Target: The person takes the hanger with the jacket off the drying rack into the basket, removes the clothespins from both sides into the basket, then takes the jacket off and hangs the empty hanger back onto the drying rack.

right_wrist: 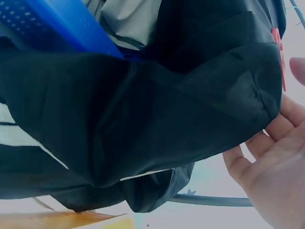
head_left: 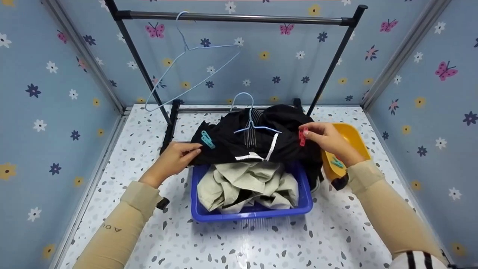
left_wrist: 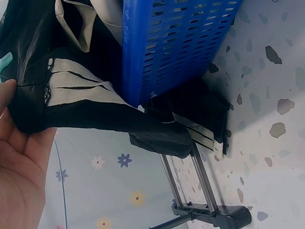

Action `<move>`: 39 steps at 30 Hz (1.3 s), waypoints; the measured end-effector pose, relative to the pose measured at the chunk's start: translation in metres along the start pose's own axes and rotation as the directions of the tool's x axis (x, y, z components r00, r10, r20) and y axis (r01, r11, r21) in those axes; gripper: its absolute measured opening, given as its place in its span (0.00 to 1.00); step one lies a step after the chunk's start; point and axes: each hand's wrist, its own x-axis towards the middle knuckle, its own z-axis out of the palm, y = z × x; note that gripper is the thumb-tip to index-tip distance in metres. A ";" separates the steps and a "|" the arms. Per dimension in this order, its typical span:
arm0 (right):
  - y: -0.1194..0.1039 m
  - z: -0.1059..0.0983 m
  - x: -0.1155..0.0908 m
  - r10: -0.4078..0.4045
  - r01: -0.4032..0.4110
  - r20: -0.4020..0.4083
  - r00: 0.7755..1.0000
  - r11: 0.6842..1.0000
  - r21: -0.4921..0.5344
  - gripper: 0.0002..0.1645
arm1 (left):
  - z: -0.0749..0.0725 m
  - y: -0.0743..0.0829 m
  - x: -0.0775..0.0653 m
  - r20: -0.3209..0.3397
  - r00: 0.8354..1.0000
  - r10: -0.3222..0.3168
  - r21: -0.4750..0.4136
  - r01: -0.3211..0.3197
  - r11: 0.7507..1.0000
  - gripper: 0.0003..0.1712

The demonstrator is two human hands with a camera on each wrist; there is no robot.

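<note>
The left hand [head_left: 172, 161] pinches the black garment [head_left: 224, 144] at nine o'clock, near the teal clip [head_left: 207, 139]; the right hand [head_left: 328, 141], thumb lifted away, touches it at three by the red clip [head_left: 302, 137]. Draped across the twelve-o'clock side of the blue basket [head_left: 254, 215], the garment looks light, soft, possibly slippery; best held at both clipped ends.

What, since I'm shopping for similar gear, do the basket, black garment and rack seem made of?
Basket: likely plastic, smooth and semi-glossy, judging by its even blue color and perforated wall.
Garment: probably thin synthetic fabric; it folds softly with a faint sheen.
Rack: perhaps metal, dark-finished; the slim tubes show bright highlights.
</note>
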 end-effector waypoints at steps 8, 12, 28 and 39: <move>-0.004 -0.001 -0.007 -0.010 0.019 -0.066 0.998 0.989 0.145 0.21 | 0.000 -0.001 0.000 0.002 1.000 -0.011 0.001 0.011 1.000 0.14; -0.004 -0.002 -0.009 -0.014 0.028 -0.080 0.997 0.984 0.175 0.22 | 0.000 -0.001 0.000 -0.001 1.000 -0.009 0.001 0.009 1.000 0.13; -0.010 -0.012 -0.012 -0.077 0.162 -0.243 0.967 0.922 0.351 0.04 | 0.002 -0.002 0.000 0.001 1.000 -0.010 -0.002 0.010 1.000 0.14; 0.005 -0.048 -0.016 -0.044 0.115 -0.311 0.949 0.970 0.216 0.15 | 0.002 -0.003 -0.001 0.002 1.000 -0.010 -0.017 0.010 1.000 0.14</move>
